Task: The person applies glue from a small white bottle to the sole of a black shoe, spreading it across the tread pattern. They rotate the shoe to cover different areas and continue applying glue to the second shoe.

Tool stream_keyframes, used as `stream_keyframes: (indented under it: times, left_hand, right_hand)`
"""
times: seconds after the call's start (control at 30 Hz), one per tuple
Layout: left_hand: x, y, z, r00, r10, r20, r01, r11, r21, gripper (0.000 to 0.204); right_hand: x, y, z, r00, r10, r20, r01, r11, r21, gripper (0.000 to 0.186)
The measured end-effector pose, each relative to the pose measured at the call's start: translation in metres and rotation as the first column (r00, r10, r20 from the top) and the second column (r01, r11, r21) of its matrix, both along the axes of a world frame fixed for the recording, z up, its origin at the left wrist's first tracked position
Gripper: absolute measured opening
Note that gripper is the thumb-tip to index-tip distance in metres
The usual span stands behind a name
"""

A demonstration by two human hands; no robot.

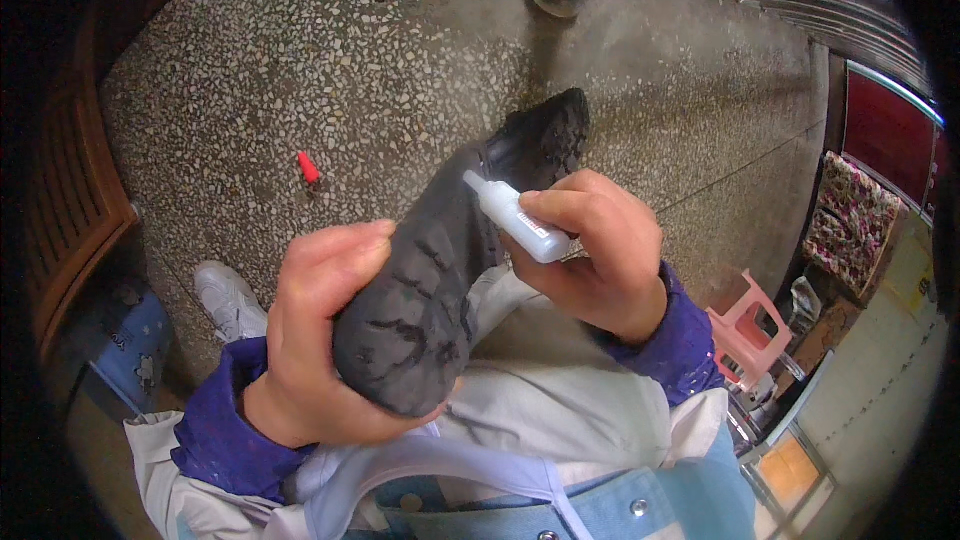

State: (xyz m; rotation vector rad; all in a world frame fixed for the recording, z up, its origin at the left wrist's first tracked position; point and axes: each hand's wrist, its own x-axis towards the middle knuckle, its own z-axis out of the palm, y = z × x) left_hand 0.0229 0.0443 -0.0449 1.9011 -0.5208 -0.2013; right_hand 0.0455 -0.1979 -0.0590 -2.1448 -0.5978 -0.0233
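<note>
A black shoe lies in my left hand, its treaded sole turned up toward me. My left fingers and thumb wrap around the wide end near my lap, while the narrower end points away to the upper right. Between the thumb and fingers of my right hand is a small pale glue bottle with a label. Its thin nozzle tip rests at or just above the middle of the sole; whether it touches, I cannot tell. The bottle slants down toward the shoe from the right. No glue bead is visible.
A small red cap lies on the speckled stone floor. On the left stands a slatted wooden seat by a blue patterned bag or box. A pink plastic stool and a patterned cushion are at the right.
</note>
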Motion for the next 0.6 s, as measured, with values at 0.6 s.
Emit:
stream_keyframes:
  times: [0.6]
  left_hand:
    - [0.0063, -0.0039, 0.0063, 0.997, 0.068, 0.045, -0.067, 0.997, -0.025, 0.082]
  right_hand:
    - [-0.0011, -0.0027, 0.0002, 0.998, 0.04, 0.055, -0.041, 0.999, 0.018, 0.04]
